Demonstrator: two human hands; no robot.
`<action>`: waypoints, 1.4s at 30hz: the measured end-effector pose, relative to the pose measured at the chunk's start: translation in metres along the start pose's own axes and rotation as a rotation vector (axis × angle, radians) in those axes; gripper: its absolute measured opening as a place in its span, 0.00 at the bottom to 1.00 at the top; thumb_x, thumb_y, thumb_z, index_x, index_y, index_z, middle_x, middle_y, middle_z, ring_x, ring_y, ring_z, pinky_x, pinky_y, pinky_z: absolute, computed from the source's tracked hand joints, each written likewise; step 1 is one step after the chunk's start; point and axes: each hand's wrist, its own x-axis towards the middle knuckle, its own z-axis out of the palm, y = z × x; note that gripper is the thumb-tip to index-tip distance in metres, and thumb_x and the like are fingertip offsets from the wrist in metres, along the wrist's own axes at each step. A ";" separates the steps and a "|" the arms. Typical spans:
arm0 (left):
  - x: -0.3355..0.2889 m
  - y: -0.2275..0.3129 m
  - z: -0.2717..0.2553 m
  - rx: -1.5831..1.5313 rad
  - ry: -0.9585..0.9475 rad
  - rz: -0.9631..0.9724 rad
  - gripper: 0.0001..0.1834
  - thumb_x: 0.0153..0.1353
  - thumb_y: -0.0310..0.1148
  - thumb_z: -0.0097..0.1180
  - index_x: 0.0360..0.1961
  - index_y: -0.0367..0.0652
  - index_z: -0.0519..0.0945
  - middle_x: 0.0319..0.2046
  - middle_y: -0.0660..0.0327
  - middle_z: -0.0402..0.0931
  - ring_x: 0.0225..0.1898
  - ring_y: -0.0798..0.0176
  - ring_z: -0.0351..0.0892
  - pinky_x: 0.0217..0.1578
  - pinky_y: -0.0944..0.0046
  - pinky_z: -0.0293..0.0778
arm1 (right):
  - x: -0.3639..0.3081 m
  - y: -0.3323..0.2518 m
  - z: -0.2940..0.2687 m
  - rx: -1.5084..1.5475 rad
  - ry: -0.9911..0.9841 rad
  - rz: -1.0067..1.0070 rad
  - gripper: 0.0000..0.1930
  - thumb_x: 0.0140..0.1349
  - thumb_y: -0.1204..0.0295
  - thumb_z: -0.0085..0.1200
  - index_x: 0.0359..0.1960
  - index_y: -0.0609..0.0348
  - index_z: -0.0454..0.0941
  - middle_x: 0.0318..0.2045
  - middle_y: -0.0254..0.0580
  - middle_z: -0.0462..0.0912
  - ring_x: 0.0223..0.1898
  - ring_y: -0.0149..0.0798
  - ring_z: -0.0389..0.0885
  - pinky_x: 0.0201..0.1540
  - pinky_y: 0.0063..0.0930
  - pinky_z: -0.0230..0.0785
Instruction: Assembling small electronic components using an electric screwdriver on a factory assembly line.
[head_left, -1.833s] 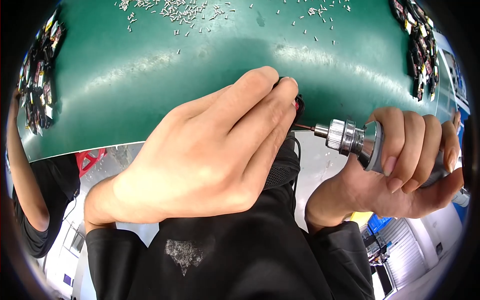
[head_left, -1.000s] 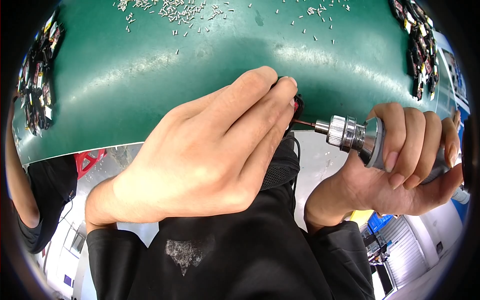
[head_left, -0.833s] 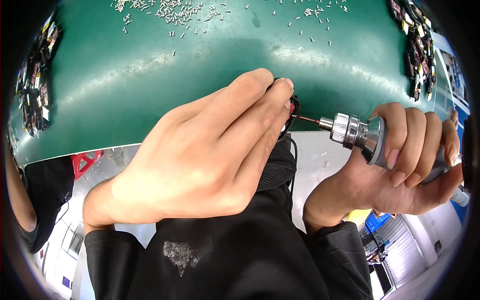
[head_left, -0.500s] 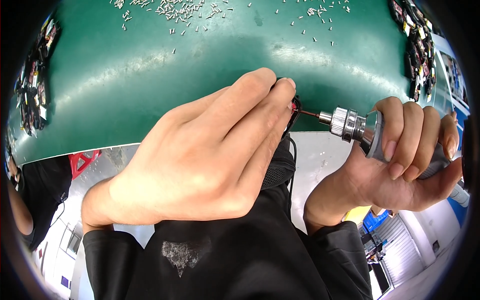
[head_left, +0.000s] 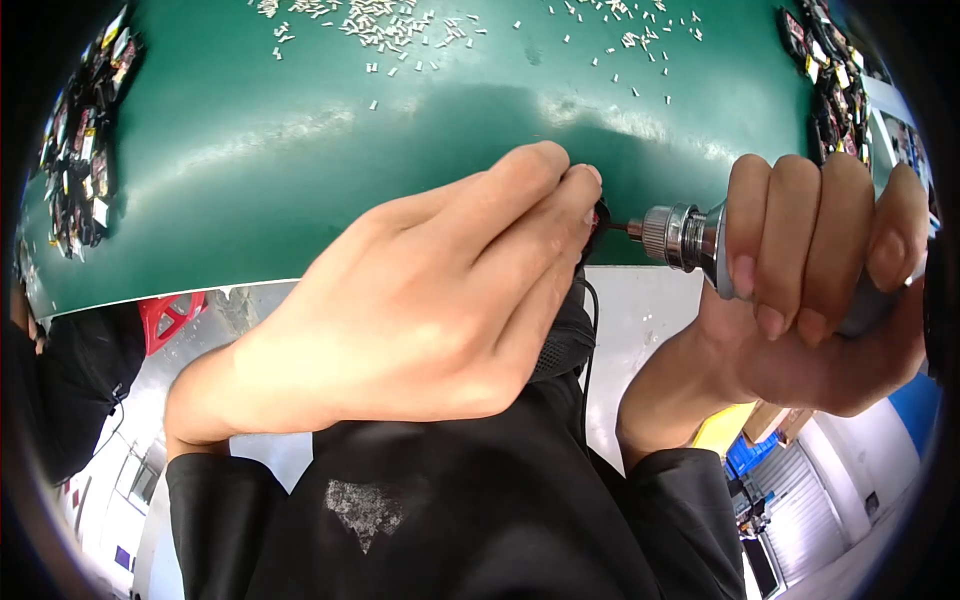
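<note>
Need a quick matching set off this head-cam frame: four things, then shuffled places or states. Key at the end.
Things
1. Left hand
2. Driver
3. Small silver screws
4. Red object

Places or states
A. Gripped by the right hand
B. Past the near edge of the green table, on the left side
C. Fingers closed on a small dark part
D. Scattered over the table's far part

Pairs: 1-C, 2-A, 3-D, 4-B
</note>
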 end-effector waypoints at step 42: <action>0.003 -0.127 -0.098 0.418 0.158 -0.410 0.13 0.51 0.22 0.60 0.39 0.37 0.78 0.38 0.56 0.75 0.40 0.53 0.75 0.41 0.60 0.73 | -0.024 0.035 -0.002 0.656 0.402 -0.143 0.06 0.67 0.69 0.42 0.35 0.57 0.64 0.11 0.29 0.60 0.10 0.24 0.58 0.18 0.22 0.58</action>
